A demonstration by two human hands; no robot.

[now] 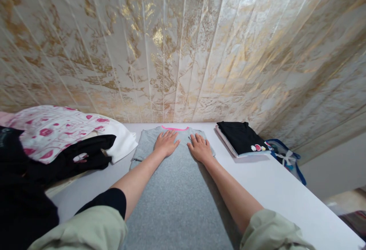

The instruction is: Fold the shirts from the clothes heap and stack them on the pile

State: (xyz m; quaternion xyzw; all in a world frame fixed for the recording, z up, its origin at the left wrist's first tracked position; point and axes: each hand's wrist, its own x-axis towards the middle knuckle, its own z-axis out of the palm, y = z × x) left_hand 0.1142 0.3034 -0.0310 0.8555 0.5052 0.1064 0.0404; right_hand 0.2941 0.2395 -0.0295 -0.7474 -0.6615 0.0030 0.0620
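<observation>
A grey T-shirt (174,189) with a pink neckline lies spread out on the white table, its collar at the far edge and its body running toward me. My left hand (166,143) rests flat on the upper left of the shirt, below the collar, fingers spread. On the upper right, near the shoulder, my right hand (199,147) lies flat too, fingers apart. Neither hand grips the cloth. My forearms cover parts of the shirt's sides, and its lower end runs out of view.
Loose clothes, among them a white garment with pink print (54,129) and a black garment (94,147), are heaped at the left. Folded clothes with a black one on top (238,137) stand at the right. A blue-edged bag (288,158) sits beside them. Behind the white table (274,192) rises a gold-patterned wall (171,51).
</observation>
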